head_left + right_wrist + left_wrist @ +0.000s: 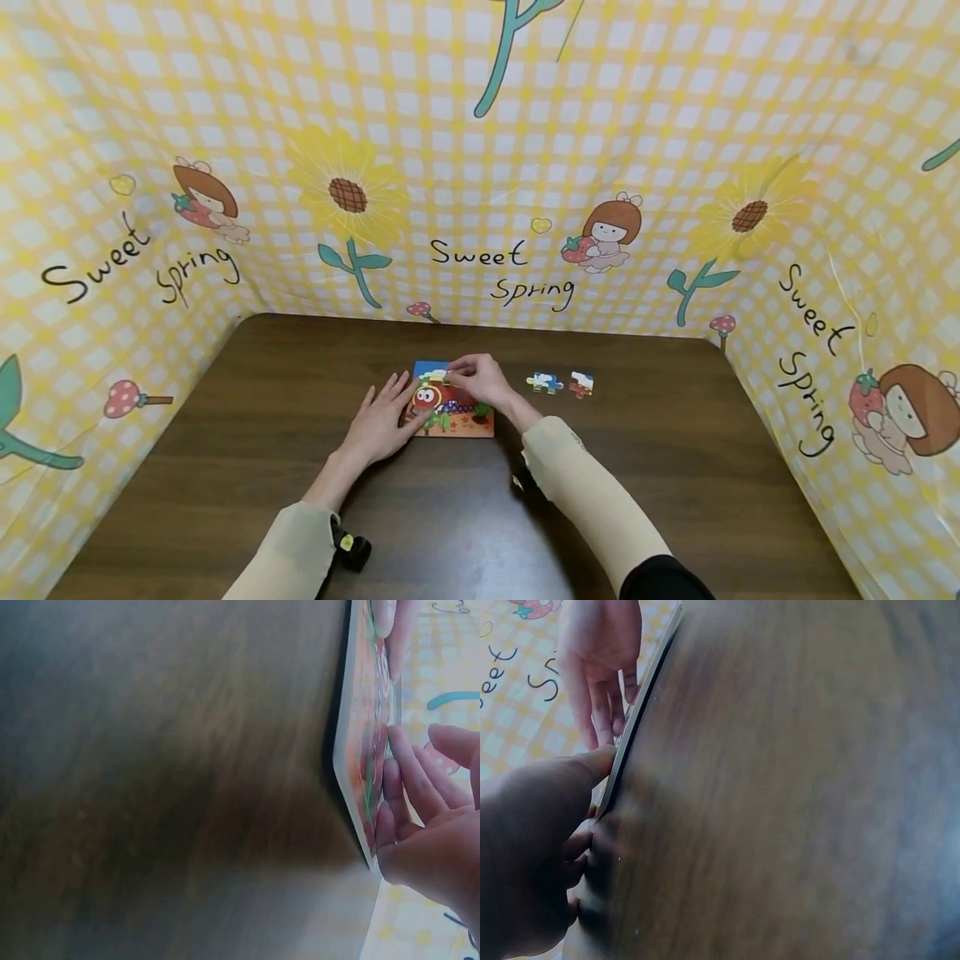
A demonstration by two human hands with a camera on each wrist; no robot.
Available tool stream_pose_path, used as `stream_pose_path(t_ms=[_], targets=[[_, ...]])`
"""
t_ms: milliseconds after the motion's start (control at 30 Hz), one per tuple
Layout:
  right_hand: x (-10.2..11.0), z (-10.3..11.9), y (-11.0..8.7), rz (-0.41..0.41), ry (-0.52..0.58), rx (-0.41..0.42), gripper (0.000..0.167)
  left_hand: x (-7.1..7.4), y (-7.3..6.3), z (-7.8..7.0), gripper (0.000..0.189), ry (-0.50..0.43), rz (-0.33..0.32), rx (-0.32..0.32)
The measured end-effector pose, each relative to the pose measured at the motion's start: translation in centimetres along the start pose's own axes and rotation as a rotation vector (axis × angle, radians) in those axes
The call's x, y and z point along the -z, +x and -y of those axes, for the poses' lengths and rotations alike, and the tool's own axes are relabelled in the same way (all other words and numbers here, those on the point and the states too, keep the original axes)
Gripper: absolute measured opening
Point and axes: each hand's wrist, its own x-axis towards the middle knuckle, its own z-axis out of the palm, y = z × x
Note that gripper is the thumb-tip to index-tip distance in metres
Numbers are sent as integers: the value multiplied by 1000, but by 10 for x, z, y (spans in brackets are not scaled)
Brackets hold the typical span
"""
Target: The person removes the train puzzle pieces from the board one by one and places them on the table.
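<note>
A colourful jigsaw puzzle board with a red cartoon character lies on the table. My left hand rests at its left edge, fingers spread fairly straight along the side and thumb over the lower left part. In the left wrist view, the left thumb touches the board's rim. My right hand reaches over the upper part, its fingertips gathered at a white-and-green puzzle piece near the top. The right fingers bend down to the board's face in the right wrist view. They partly hide the picture.
Two loose puzzle pieces lie right of the board: one blue and yellow, one brown and white. The dark wooden table is enclosed by a yellow checked cloth at the back and sides. A small black device sits on the left wrist.
</note>
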Motion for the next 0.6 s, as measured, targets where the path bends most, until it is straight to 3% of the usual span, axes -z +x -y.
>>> stream_pose_path(t_ms=[267,600], targets=[[1,-1,0,24,106,-63,29,-2,-1,0,76,-9,-3,-1],[-4,-1,0,-39,63,-18,26,0,-1,0,76,-7,6,6]])
